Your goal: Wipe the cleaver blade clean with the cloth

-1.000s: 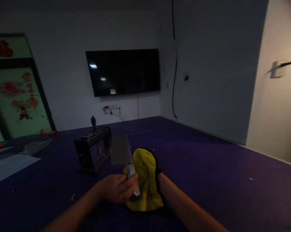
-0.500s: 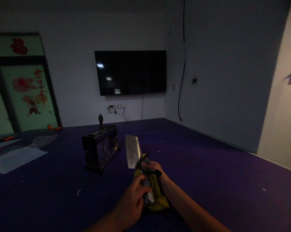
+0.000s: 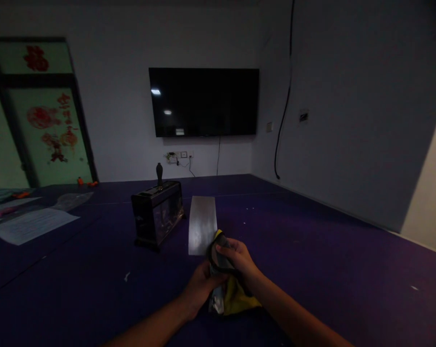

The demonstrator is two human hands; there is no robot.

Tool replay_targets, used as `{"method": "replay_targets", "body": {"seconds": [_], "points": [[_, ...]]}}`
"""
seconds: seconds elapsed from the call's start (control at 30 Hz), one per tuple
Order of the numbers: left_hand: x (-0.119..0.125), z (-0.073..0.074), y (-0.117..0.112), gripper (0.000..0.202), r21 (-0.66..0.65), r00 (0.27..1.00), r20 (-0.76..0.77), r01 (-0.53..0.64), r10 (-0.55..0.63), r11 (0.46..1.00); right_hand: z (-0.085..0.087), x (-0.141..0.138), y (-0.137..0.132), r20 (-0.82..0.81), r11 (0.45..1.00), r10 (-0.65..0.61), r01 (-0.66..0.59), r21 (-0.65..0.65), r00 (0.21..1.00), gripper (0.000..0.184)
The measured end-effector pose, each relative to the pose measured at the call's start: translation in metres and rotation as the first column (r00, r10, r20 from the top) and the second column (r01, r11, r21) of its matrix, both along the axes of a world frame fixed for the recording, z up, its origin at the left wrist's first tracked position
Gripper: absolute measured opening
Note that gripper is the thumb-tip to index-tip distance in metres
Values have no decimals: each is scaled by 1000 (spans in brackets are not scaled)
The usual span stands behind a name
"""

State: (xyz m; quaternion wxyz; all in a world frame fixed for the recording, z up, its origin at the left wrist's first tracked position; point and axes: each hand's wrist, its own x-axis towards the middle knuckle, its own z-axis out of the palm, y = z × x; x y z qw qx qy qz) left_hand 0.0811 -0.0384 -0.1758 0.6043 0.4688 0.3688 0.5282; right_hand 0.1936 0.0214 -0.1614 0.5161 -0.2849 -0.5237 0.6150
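Note:
My left hand [image 3: 200, 285] is closed around the handle of a cleaver [image 3: 202, 225], whose broad steel blade points up and away from me. My right hand [image 3: 236, 257] is closed on a yellow cloth [image 3: 236, 299] and presses it against the base of the blade, just above the handle. The cloth hangs down below both hands. A dark knife block [image 3: 156, 214] with one dark handle sticking out of its top stands on the purple surface just left of the blade.
A purple surface [image 3: 312, 250] stretches to the walls. Papers and plastic [image 3: 30, 221] lie at the far left. A black TV [image 3: 203, 101] hangs on the far wall above sockets and cables. A door with red decorations [image 3: 44, 120] is on the left.
The yellow cloth, first spread behind the handle, is now bunched in my right hand at the blade's base. The blade turned its flat side toward me. My view shifted right.

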Motion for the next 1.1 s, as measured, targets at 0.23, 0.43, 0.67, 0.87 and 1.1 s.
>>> {"method": "replay_targets", "body": {"seconds": [0.23, 0.43, 0.67, 0.87, 1.1], "points": [[-8, -5, 2, 30, -17, 1000, 10, 29, -29, 999, 6, 7, 5, 160, 912, -369, 324, 250, 916, 23], [-13, -2, -3, 29, -96, 987, 58, 154, -149, 983, 12, 24, 12, 264, 568, -655, 232, 789, 708, 20], [-16, -6, 1, 20, -154, 980, 18, 200, -200, 968, -21, 45, 16, 380, 275, -689, -264, 925, 617, 32], [-11, -9, 2, 18, -156, 986, 7, 163, -164, 974, -17, 45, 7, 512, 270, -693, -475, 838, 508, 38], [-7, -9, -1, 24, -162, 991, -83, 90, -105, 983, -10, 44, -1, 583, 324, -645, -513, 794, 495, 42]]}}
